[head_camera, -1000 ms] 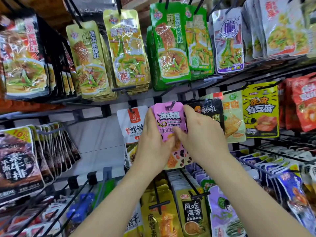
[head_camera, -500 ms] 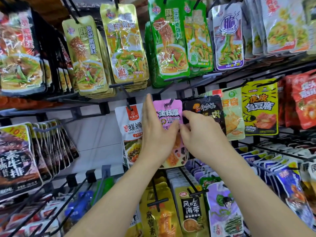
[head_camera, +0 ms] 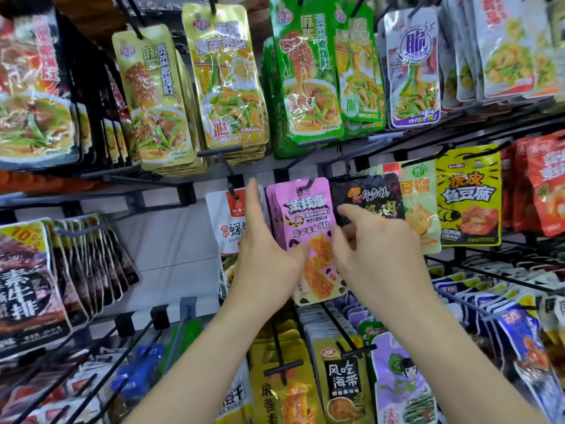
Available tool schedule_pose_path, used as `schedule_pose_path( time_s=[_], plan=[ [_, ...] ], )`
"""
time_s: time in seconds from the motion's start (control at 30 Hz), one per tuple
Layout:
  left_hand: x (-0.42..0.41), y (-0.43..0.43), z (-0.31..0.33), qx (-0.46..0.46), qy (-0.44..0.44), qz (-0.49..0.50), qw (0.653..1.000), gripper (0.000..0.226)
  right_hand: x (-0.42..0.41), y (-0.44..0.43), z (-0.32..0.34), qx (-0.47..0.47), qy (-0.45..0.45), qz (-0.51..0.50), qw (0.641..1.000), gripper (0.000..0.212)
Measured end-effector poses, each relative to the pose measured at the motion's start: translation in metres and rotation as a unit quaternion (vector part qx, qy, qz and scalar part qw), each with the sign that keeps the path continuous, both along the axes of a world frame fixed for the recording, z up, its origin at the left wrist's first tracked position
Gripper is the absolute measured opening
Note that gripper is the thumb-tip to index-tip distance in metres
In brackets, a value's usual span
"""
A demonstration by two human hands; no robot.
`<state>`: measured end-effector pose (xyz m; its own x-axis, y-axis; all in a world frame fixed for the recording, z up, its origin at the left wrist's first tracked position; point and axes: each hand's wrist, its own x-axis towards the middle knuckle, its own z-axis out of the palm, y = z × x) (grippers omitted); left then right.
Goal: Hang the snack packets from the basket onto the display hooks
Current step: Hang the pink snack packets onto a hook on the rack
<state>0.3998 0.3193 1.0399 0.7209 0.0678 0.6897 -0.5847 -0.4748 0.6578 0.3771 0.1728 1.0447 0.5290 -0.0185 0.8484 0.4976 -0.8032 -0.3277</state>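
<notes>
A stack of pink snack packets point(head_camera: 305, 212) hangs from a black display hook point(head_camera: 311, 181) in the middle row of the rack. My left hand point(head_camera: 263, 264) holds the stack from its left side, fingers straight up along the edge and thumb across the front. My right hand point(head_camera: 376, 255) is at the stack's right edge with fingers spread. Its index finger lies over the neighbouring black packet point(head_camera: 373, 197), and it grips nothing that I can see. The basket is out of view.
A white packet point(head_camera: 227, 221) hangs just left of the pink stack, and green-white point(head_camera: 419, 203) and yellow point(head_camera: 467, 197) tofu packets hang to the right. Full rows of packets hang above and below. Bare hooks point(head_camera: 134, 347) jut out at lower left.
The pink stack has slid back on its hook and hangs straighter. My right hand has loosened and drawn off to the right edge. My left hand has shifted left, uncovering the packet's front.
</notes>
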Motion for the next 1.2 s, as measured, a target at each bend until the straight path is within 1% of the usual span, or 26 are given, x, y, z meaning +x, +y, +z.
schedule_pose_path(
  time_s=[0.1,0.2,0.3,0.4,0.47,0.5,0.53,0.6,0.63,0.73,0.8,0.83,0.9,0.97,1.07,1.13,1.2],
  plan=[
    [-0.002,-0.004,-0.006,0.008,0.016,-0.005,1.000,0.104,-0.001,0.003,-0.006,0.000,0.046,0.017,0.999,0.025],
    [-0.003,-0.010,-0.005,0.041,0.012,0.029,0.999,0.100,0.000,0.004,-0.009,-0.012,0.029,0.008,0.999,0.024],
    [-0.004,-0.009,-0.003,0.061,0.012,0.039,0.997,0.102,0.000,0.004,-0.010,0.001,0.022,0.021,1.000,0.020],
    [-0.011,-0.008,0.000,0.059,0.024,0.030,0.998,0.102,-0.004,0.003,-0.011,0.036,0.010,0.048,0.998,0.020],
    [-0.019,-0.006,0.001,0.049,0.034,0.023,0.998,0.104,-0.009,0.001,-0.013,0.070,0.005,0.058,0.996,0.025],
    [-0.024,-0.006,0.001,0.042,0.036,0.022,0.998,0.103,-0.012,-0.001,-0.014,0.092,0.005,0.061,0.994,0.028],
    [-0.030,-0.004,0.001,0.034,0.029,0.019,0.999,0.096,-0.015,-0.004,-0.015,0.119,0.009,0.068,0.990,0.029],
    [-0.045,0.001,-0.004,0.012,0.008,-0.004,1.000,0.079,-0.025,-0.007,-0.018,0.190,0.031,0.114,0.975,0.027],
    [-0.053,0.003,-0.007,0.000,-0.008,-0.016,1.000,0.071,-0.032,-0.008,-0.019,0.231,0.046,0.151,0.960,0.025],
    [-0.077,0.008,-0.016,-0.055,-0.051,-0.077,0.994,0.041,-0.055,-0.013,-0.021,0.340,0.101,0.251,0.900,0.025],
    [-0.095,0.010,-0.024,-0.098,-0.051,-0.138,0.984,0.029,-0.072,-0.017,-0.025,0.384,0.124,0.290,0.868,0.023],
    [-0.103,0.010,-0.030,-0.109,-0.048,-0.165,0.979,0.024,-0.081,-0.018,-0.029,0.391,0.128,0.293,0.863,0.021],
    [-0.118,0.012,-0.045,-0.119,-0.022,-0.223,0.967,0.016,-0.101,-0.020,-0.041,0.389,0.134,0.270,0.871,0.019],
    [-0.134,0.015,-0.064,-0.117,0.027,-0.286,0.951,0.016,-0.126,-0.021,-0.056,0.367,0.146,0.229,0.890,0.019],
    [-0.155,0.017,-0.103,-0.110,0.107,-0.350,0.924,0.017,-0.166,-0.021,-0.086,0.316,0.190,0.135,0.920,0.020],
    [-0.166,0.015,-0.136,-0.086,0.160,-0.373,0.910,0.021,-0.195,-0.024,-0.117,0.290,0.229,0.063,0.927,0.016],
    [-0.181,0.010,-0.171,-0.045,0.213,-0.393,0.894,0.029,-0.227,-0.028,-0.154,0.242,0.275,-0.018,0.930,0.009]
  ],
)
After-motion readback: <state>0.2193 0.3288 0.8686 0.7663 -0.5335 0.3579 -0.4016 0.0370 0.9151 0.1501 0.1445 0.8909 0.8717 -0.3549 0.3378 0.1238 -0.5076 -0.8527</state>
